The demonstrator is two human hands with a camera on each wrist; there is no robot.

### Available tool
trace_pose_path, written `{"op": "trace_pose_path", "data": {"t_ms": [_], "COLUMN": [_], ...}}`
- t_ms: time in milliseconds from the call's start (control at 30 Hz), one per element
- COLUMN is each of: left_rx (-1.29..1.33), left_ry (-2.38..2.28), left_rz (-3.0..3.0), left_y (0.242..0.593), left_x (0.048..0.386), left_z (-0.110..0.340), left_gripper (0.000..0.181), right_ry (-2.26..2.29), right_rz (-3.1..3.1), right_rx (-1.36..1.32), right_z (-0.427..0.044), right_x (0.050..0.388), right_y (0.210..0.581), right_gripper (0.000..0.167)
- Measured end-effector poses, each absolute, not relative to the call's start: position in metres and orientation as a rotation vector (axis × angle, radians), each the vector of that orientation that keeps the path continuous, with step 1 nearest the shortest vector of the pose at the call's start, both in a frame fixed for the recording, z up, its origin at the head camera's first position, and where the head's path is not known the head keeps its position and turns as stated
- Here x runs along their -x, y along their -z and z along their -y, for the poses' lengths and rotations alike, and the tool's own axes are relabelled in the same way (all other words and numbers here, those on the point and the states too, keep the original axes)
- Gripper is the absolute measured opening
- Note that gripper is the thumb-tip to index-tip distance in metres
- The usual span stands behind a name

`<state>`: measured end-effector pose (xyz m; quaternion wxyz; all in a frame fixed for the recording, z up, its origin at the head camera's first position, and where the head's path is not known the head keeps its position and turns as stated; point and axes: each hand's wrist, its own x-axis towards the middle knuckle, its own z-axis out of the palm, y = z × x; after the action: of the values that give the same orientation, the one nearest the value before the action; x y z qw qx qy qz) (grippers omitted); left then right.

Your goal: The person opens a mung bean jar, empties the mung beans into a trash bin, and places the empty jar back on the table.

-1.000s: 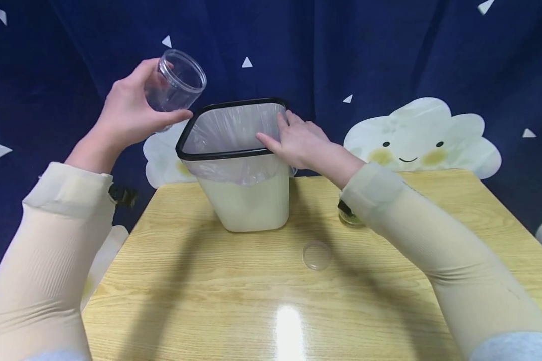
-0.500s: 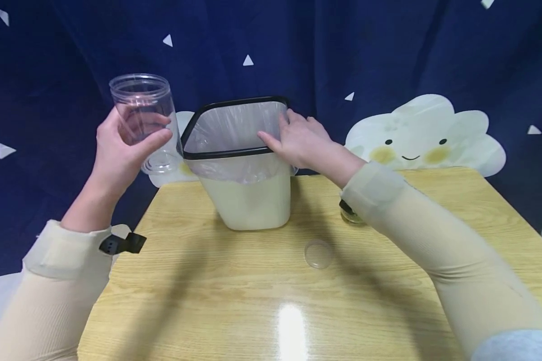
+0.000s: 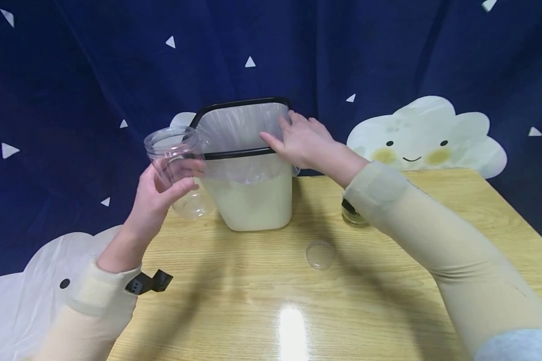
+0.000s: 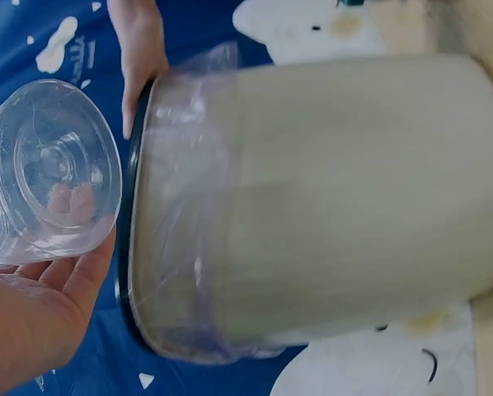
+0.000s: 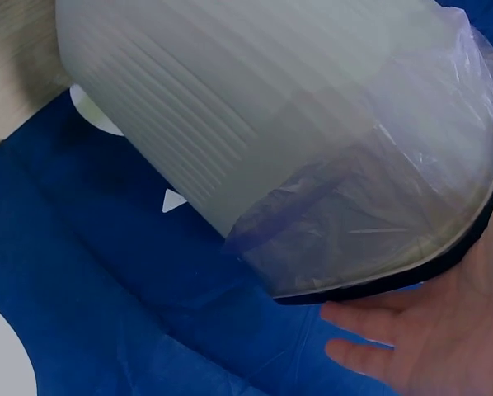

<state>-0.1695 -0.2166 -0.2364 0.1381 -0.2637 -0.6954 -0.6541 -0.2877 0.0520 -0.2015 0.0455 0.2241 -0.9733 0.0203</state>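
My left hand (image 3: 155, 198) grips a clear plastic jar (image 3: 180, 170), its fingers and thumb wrapped round the wall. The jar leans slightly, mouth upward, and nothing shows inside it. It is at the front left corner of a pale waste bin (image 3: 253, 195), overlapping the bin's black rim in the head view. From the left wrist, the jar's round base (image 4: 61, 165) faces the camera. My right hand (image 3: 309, 143) rests on the right side of the rim (image 5: 378, 285) with fingers extended and thumb apart. A translucent liner (image 3: 239, 130) folds over the rim.
On the wooden table (image 3: 271, 291), a thin clear disc (image 3: 319, 254) lies in front of the bin. A small jar-like container (image 3: 353, 215) is partly hidden by the right sleeve. Cloud-shaped panels (image 3: 426, 138) and a dark blue curtain (image 3: 379, 50) stand behind.
The jar, tipped toward the bin a second ago, has turned nearly upright. My left hand has swung left, then lowered it back rightward beside the bin. My right hand keeps its place.
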Motion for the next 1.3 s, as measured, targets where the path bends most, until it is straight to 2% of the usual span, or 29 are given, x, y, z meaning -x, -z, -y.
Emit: {"op": "trace_pose_path", "data": {"t_ms": [500, 933, 1300], "left_rx": [0.840, 1.041, 1.054], "left_ry": [2.032, 2.015, 2.114], "left_rz": [2.096, 2.220, 2.427], "left_y": [0.281, 0.322, 0.356], "left_x": [0.171, 0.170, 0.169], "left_z": [0.195, 0.175, 0.150], "left_gripper": [0.059, 0.069, 0.078], "right_ry": [-0.119, -0.148, -0.195], "right_rz": [2.987, 2.993, 2.950], "right_rx": [-0.687, -0.688, -0.659], "right_z": [-0.057, -0.054, -0.053], "right_x": [0.287, 0.288, 0.288], "right_y": [0.198, 0.198, 0.203], "right_gripper": [0.086, 0.087, 0.085]}}
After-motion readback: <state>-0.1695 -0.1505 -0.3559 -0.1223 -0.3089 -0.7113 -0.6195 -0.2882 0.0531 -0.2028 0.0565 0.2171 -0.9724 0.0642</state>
